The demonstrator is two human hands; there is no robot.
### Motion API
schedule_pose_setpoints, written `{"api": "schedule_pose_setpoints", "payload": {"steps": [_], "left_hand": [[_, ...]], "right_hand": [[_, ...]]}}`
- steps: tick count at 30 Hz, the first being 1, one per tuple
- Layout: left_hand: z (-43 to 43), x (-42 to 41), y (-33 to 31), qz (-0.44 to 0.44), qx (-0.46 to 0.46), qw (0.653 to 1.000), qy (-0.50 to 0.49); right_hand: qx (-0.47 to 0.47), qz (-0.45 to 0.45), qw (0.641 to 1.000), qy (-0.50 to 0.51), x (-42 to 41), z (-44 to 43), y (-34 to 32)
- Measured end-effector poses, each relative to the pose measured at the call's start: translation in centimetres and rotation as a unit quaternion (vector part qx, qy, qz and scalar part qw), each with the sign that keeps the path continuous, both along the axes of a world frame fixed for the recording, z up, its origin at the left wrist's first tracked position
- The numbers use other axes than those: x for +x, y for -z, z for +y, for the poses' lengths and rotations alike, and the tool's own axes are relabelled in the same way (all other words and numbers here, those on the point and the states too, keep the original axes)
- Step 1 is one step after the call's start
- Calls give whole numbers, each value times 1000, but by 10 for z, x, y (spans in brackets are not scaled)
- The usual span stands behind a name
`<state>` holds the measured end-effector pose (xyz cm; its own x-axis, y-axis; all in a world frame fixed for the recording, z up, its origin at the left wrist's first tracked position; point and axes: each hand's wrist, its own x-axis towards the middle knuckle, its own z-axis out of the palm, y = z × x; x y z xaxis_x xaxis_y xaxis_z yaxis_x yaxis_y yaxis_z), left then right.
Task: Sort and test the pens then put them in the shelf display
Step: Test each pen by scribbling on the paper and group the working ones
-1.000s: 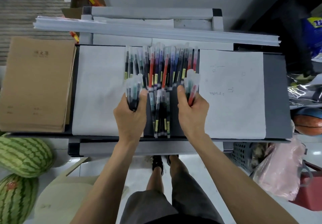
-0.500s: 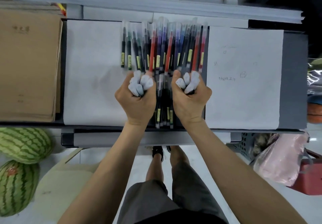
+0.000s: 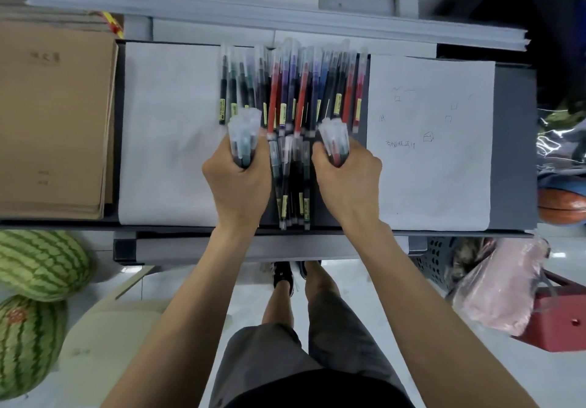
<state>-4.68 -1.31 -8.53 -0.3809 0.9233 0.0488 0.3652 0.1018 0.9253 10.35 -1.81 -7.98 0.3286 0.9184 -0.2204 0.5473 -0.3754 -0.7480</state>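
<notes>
Gripping one fistful of capped pens point(image 3: 243, 135) in the left hand point(image 3: 236, 182) and a second fistful point(image 3: 334, 139) in the right hand point(image 3: 347, 182), fingers of both clamped round the barrels, clear caps pointing away from the body. Held over a dark shelf point(image 3: 513, 154), either side of a short group of loose pens point(image 3: 291, 182) lying at its front edge. Beyond, a fanned row of red, blue, purple and black pens point(image 3: 295, 87) flat on the shelf, between a blank white sheet point(image 3: 168, 135) and a scribbled sheet point(image 3: 431, 141). Stacked brown notebooks point(image 3: 54, 116) at far left; two watermelons point(image 3: 41, 265) on the floor below.
</notes>
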Motion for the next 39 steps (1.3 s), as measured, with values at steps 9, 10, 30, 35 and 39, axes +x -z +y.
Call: {"api": "schedule_pose_setpoints", "payload": {"steps": [9,10,30,35,39], "left_hand": [[-36,-13,-14,53,-191,979,40],[-39,-13,-12,55,-197,978,42],[-12,6,-22,-52,18,998,37],[-6,12,-7,-45,127,991,0],[0,16,10,-49,165,985,-2]], "right_hand": [[-102,-122,984,-85,-7,-11,-6],[-104,-133,982,-89,-9,-11,-7],[37,235,967,88,-13,1,-32],[168,179,965,90,-19,-3,-18],[205,126,967,82,-24,-6,-1]]}}
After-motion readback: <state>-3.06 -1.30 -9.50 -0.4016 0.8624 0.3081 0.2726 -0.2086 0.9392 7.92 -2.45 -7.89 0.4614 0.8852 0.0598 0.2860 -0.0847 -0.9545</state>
